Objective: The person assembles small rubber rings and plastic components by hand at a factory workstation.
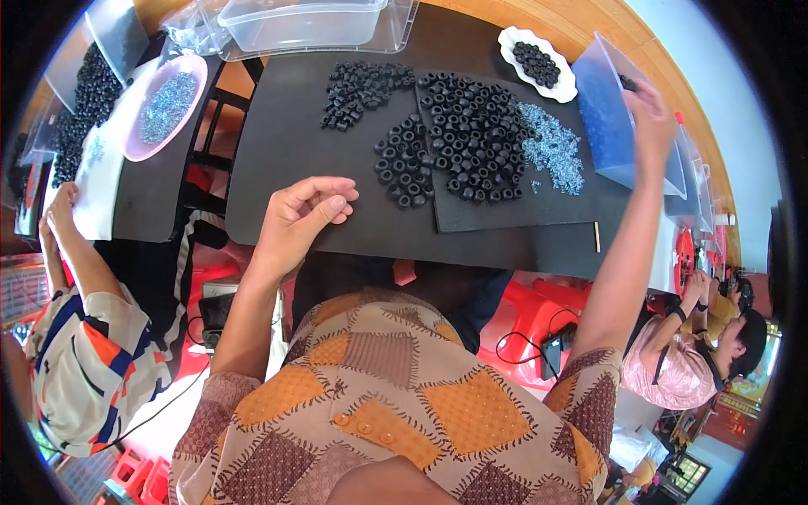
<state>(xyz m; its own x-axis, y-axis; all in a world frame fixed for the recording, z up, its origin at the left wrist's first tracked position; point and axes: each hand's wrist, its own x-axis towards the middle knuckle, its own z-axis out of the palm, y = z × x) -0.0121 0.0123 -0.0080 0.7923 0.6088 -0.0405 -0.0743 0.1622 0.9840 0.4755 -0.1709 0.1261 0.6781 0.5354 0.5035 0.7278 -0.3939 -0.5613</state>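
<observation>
At the upper right of the frame, a tilted clear blue-tinted tub (608, 118) is gripped at its top rim by the right hand (650, 114); the fingers are closed over the rim, their tips hidden behind it. Lower, at centre-left, the left hand (299, 217) is held over the black mat (286, 151) with fingers loosely curled and nothing pinched. Three clusters of black rings (471, 135) are seen mid-frame, too many to be counted, beside one heap of small silvery parts (551, 147). One white dish (539, 52) is partly cut by the tub.
</observation>
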